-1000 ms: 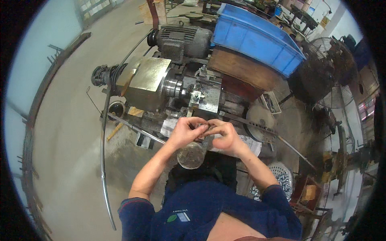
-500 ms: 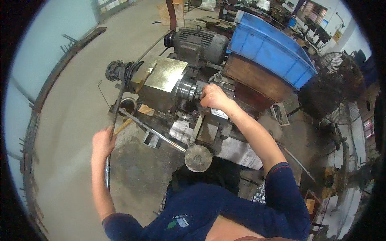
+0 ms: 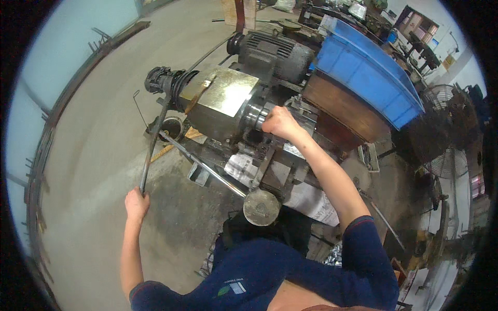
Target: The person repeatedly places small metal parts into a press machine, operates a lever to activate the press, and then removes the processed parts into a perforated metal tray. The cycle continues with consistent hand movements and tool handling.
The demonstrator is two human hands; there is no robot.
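**Hands split: left on lever, right at spindle nose**

Change vs. a second earlier: both hands had been together at frame centre, working something small just above the round handwheel [image 3: 262, 207]. Half a second on they had separated, and that split held at this moment. Reads as small-part handling done, machine operation in hand.

Left hand [image 3: 137, 203] sat at lower left of frame, grip wrapped shut around the bottom end of the long lever [image 3: 153, 147]. Lever's long axis ran steeply up and slightly right, from the hand to the pulley end [image 3: 163, 83] of the machine at upper left. Free end pointed down toward the person.

Right hand [image 3: 279, 123] was at frame centre-top, fist pressed together against the chuck [image 3: 255, 115] at the end of the grey headstock box [image 3: 220, 101]. Whatever it pinched was hidden by the fingers; can't tell what.

A second thin rod [image 3: 202, 166] ran diagonally from the lever area down-right to the handwheel.

Around it: motor [image 3: 275, 52] behind the headstock, blue crate [image 3: 371, 78] upper right, fan [image 3: 446, 135] at right edge, concrete floor [image 3: 88, 129] on the left.
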